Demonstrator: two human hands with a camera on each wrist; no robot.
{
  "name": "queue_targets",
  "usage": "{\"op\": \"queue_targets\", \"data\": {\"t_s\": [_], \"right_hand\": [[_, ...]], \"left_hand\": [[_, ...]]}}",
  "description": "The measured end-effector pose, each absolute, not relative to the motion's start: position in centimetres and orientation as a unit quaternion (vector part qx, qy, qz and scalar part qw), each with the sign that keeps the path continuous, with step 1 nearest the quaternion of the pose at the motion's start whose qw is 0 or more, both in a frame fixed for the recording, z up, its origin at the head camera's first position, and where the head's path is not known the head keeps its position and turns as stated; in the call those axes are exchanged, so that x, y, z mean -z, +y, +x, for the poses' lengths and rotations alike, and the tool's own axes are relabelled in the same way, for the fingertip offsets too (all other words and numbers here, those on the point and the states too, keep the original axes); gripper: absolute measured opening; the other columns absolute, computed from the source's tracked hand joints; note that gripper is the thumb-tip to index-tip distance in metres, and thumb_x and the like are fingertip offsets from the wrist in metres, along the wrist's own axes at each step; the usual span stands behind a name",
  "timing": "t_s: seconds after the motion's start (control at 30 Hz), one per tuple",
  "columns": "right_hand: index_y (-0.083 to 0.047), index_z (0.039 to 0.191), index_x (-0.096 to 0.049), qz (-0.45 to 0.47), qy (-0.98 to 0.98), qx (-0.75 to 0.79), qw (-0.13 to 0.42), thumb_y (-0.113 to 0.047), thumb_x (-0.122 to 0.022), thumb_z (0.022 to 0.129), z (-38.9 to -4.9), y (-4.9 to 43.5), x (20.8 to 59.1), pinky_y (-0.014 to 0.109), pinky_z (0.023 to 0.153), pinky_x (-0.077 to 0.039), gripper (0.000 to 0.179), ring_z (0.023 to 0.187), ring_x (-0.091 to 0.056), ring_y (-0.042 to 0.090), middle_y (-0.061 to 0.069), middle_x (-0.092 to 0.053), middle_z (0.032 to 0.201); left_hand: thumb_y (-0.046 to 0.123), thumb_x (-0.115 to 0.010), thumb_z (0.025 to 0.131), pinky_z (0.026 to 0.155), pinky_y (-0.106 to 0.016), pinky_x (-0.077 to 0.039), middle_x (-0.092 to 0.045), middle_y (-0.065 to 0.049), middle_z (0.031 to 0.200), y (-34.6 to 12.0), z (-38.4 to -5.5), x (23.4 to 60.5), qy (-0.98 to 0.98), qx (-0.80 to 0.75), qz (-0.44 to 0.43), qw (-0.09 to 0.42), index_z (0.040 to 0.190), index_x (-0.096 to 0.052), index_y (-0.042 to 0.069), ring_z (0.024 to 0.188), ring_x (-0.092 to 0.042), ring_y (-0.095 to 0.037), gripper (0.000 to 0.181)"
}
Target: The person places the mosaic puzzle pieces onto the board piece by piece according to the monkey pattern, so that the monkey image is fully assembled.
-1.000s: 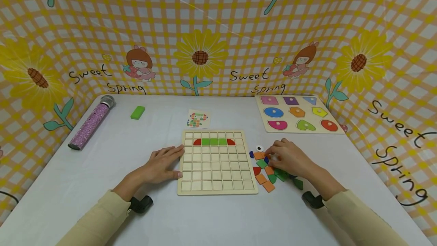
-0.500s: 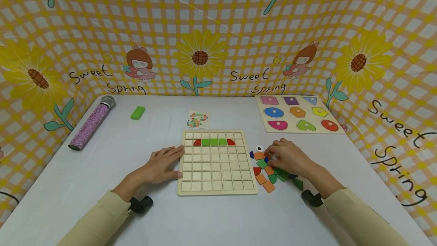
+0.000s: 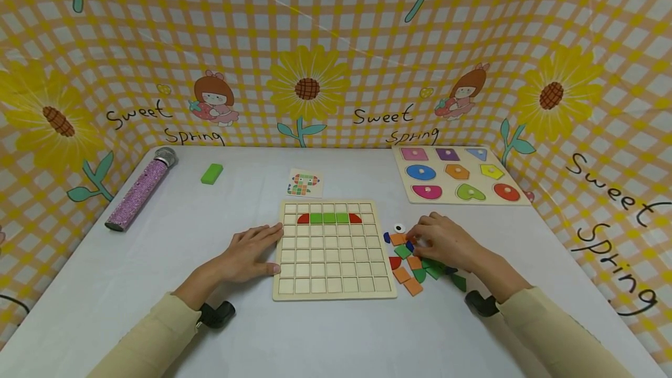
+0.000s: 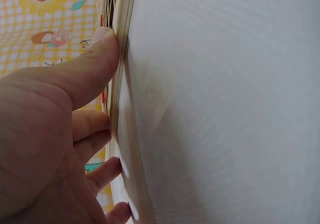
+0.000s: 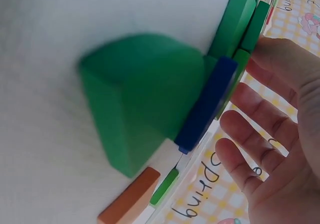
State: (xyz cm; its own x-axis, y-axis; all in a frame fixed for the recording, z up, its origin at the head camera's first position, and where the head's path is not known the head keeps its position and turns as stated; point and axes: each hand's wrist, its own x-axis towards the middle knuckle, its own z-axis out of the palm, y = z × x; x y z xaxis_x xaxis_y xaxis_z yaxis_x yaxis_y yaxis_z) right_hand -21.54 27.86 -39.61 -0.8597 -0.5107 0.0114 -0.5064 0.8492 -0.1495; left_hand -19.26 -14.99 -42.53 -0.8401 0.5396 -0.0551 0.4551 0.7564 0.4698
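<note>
Left hand (image 3: 251,252): laid flat on the white table (image 3: 131,261), fingers straight and relaxed, fingertips and thumb pressed against the left edge of the wooden grid board (image 3: 333,249); nothing is held. In the left wrist view the thumb (image 4: 95,59) is seen touching the board's edge (image 4: 120,74).

Right hand (image 3: 443,244): placed over a pile of loose coloured tiles (image 3: 409,264) just right of the board, fingers bent down among the pieces; whether a tile is pinched cannot be told. In the right wrist view the fingers (image 5: 260,134) are spread beside a green tile (image 5: 140,94) and a blue tile (image 5: 207,104).

Grid board: near the table's centre, one row partly filled with a red quarter-round, three green squares and a second red quarter-round (image 3: 329,218).

Other items: pattern card (image 3: 305,183) just behind the board; shape-sorting puzzle (image 3: 459,174) at far right; glittery purple microphone (image 3: 140,188) at far left; green block (image 3: 212,173) beside it; sunflower-printed gingham backdrop (image 3: 315,45) around the table.
</note>
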Motion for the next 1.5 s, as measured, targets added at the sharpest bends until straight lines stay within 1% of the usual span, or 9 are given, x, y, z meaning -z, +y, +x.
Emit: {"op": "queue_targets", "data": {"t_s": [0.23, 0.37, 0.5, 0.6, 0.8, 1.0, 1.17, 1.5], "right_hand": [[-0.017, 0.1, -0.073, -0.284, 0.957, 0.052, -0.009, -0.025, -0.077, 0.077, -21.6, 27.7, 39.6, 0.033, 0.077, -0.048, 0.025, 0.091, -0.05, 0.014, -0.003, -0.065, 0.094], [-0.016, 0.1, -0.073, -0.293, 0.955, 0.043, -0.027, -0.026, -0.077, 0.077, -21.6, 27.6, 39.6, 0.032, 0.077, -0.049, 0.025, 0.09, -0.05, 0.013, -0.004, -0.066, 0.093], [-0.015, 0.101, -0.073, -0.294, 0.953, 0.058, -0.04, -0.027, -0.077, 0.078, -21.6, 27.1, 39.4, 0.034, 0.078, -0.05, 0.026, 0.092, -0.051, 0.014, -0.004, -0.066, 0.095], [-0.015, 0.101, -0.072, -0.298, 0.951, 0.068, -0.049, -0.029, -0.077, 0.078, -21.7, 26.1, 38.9, 0.034, 0.08, -0.05, 0.027, 0.094, -0.052, 0.014, -0.004, -0.066, 0.096], [-0.015, 0.099, -0.072, -0.338, 0.934, 0.096, -0.069, -0.029, -0.075, 0.08, -22.4, 22.6, 37.7, 0.031, 0.077, -0.049, 0.024, 0.091, -0.051, 0.013, -0.003, -0.066, 0.096], [-0.014, 0.1, -0.072, -0.372, 0.92, 0.111, -0.061, -0.03, -0.072, 0.083, -23.3, 18.2, 37.4, 0.032, 0.079, -0.048, 0.024, 0.091, -0.051, 0.014, -0.002, -0.066, 0.096], [-0.015, 0.099, -0.073, -0.396, 0.908, 0.121, -0.058, -0.029, -0.072, 0.083, -24.2, 14.8, 37.5, 0.029, 0.076, -0.046, 0.022, 0.087, -0.05, 0.014, 0.0, -0.067, 0.094], [-0.016, 0.101, -0.074, -0.403, 0.908, 0.114, -0.017, -0.031, -0.07, 0.085, -25.6, 9.6, 38.4, 0.028, 0.074, -0.043, 0.022, 0.084, -0.052, 0.016, 0.001, -0.068, 0.094]], "left_hand": [[0.04, -0.064, 0.087, 0.104, -0.06, -0.022, -0.025, -0.008, 0.157, -15.0, -19.3, 42.5, 0.933, -0.224, 0.267, 0.093, 0.147, -0.031, 0.007, 0.141, -0.025, -0.037, 0.077], [0.041, -0.064, 0.087, 0.104, -0.06, -0.022, -0.025, -0.008, 0.157, -15.0, -19.3, 42.6, 0.934, -0.221, 0.266, 0.094, 0.147, -0.031, 0.007, 0.141, -0.025, -0.037, 0.077], [0.04, -0.064, 0.087, 0.104, -0.06, -0.022, -0.025, -0.008, 0.157, -15.0, -19.3, 42.6, 0.933, -0.221, 0.268, 0.093, 0.147, -0.031, 0.007, 0.141, -0.025, -0.037, 0.076], [0.04, -0.064, 0.087, 0.104, -0.06, -0.022, -0.025, -0.009, 0.157, -15.0, -19.3, 42.6, 0.932, -0.223, 0.269, 0.093, 0.147, -0.031, 0.007, 0.141, -0.024, -0.037, 0.076], [0.039, -0.065, 0.086, 0.104, -0.06, -0.022, -0.025, -0.009, 0.157, -15.1, -19.3, 42.5, 0.933, -0.226, 0.266, 0.093, 0.147, -0.031, 0.007, 0.141, -0.024, -0.037, 0.077], [0.039, -0.065, 0.087, 0.104, -0.059, -0.021, -0.025, -0.009, 0.157, -15.0, -19.3, 42.5, 0.931, -0.23, 0.269, 0.094, 0.147, -0.031, 0.007, 0.141, -0.024, -0.037, 0.076], [0.039, -0.065, 0.087, 0.104, -0.059, -0.021, -0.025, -0.009, 0.157, -15.0, -19.4, 42.6, 0.931, -0.229, 0.27, 0.094, 0.147, -0.032, 0.006, 0.141, -0.024, -0.037, 0.076], [0.039, -0.065, 0.087, 0.104, -0.06, -0.021, -0.026, -0.009, 0.157, -14.9, -19.3, 42.4, 0.933, -0.224, 0.265, 0.098, 0.147, -0.032, 0.006, 0.141, -0.025, -0.037, 0.076]]}}
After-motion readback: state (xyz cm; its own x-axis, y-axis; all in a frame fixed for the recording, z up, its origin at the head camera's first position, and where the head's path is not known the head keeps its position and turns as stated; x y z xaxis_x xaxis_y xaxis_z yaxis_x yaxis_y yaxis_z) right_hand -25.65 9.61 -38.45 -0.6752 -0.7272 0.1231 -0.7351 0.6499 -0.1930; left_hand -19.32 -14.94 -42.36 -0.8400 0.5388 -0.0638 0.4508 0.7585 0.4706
